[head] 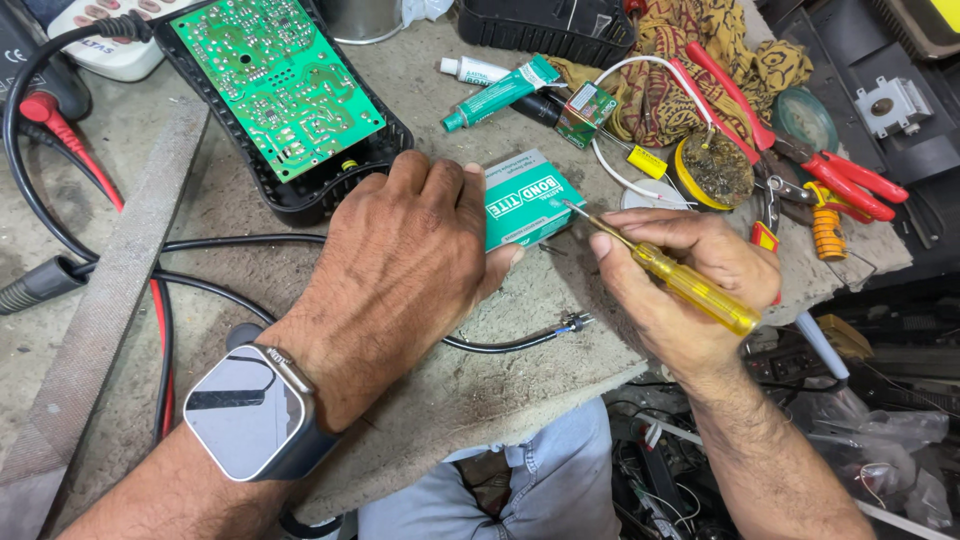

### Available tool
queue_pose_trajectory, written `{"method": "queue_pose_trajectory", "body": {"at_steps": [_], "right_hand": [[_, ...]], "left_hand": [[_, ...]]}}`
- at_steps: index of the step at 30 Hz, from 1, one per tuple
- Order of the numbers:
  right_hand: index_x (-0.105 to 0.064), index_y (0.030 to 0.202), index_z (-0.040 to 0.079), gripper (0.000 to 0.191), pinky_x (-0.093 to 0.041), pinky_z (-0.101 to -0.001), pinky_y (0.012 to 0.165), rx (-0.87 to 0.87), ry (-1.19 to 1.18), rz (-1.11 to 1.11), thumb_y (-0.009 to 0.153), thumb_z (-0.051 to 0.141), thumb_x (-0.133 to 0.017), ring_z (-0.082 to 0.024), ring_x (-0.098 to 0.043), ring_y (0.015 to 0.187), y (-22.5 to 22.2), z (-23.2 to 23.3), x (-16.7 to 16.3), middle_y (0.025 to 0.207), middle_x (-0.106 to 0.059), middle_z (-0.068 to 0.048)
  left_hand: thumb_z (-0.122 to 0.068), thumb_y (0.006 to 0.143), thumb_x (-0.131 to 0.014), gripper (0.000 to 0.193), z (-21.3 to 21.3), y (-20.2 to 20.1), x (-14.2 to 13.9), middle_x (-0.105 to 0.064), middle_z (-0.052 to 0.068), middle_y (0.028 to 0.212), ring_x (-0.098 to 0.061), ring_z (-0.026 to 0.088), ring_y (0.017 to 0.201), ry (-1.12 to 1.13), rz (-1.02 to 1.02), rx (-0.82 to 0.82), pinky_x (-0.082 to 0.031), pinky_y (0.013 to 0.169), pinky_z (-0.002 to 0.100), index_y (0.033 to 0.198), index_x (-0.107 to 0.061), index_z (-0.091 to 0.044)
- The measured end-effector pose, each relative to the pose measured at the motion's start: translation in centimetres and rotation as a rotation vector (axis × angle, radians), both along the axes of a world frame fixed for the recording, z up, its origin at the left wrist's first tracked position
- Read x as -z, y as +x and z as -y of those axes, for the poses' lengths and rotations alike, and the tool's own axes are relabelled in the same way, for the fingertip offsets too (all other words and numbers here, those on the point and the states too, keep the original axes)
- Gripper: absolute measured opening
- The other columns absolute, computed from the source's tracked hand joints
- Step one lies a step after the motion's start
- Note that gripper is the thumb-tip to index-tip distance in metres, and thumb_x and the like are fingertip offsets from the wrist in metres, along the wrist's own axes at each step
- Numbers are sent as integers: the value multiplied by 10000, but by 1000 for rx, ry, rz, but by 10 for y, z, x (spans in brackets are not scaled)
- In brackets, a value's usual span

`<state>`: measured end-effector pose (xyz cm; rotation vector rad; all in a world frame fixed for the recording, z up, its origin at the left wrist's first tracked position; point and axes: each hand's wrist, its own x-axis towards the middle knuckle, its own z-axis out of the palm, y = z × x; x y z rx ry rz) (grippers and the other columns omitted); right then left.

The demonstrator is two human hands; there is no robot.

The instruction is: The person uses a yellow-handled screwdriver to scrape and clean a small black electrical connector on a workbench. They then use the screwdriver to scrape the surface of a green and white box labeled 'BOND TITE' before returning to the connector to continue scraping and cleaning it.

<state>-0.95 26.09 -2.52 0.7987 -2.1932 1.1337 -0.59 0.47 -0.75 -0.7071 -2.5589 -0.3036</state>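
The left hand (pixel 405 250) lies curled on a flat green cardboard box (pixel 525 200) on the rough grey table (pixel 480 385), while the right hand (pixel 680 275), just right, grips a yellow transparent screwdriver (pixel 670 275), metal tip touching the box.

There is only 1 view, from a camera worn on the person's head. It looks steeply down and forward over the counter (pixel 470 390), close enough that the left hand (pixel 405 260) and right hand (pixel 680 290) fill the middle. The lower edge takes in the person's knees past the counter's front rim; the top edge cuts through a green circuit board (pixel 275 80).
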Motion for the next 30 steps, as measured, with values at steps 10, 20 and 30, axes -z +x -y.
{"method": "queue_pose_trajectory", "body": {"at_steps": [10,20,30], "right_hand": [[-636,975,-22,178,-622,-278,854,-35,24,59,974,-18,-813,-173,-756,942,-1,3,-1,1048,-762,-180],[-625,1052,-15,190,-621,-305,923,-104,-135,183,981,-61,-796,-174,-747,1017,-7,3,3,1081,-747,-188],[-610,1020,-12,200,-617,-297,898,-60,-12,38,978,-62,-800,-181,-746,982,-4,0,1,1064,-747,-181]], "left_hand": [[-461,924,-664,620,2,-2,2,-669,171,907,-613,303,901,20,-29,17,-543,730,388,1134,-666,122],[-475,896,-667,658,0,1,0,-670,155,933,-622,291,931,0,-10,-8,-545,729,385,1177,-661,120],[-501,902,-667,634,-2,1,1,-660,145,914,-610,279,904,-30,-23,-22,-525,709,386,1106,-671,99]]}}
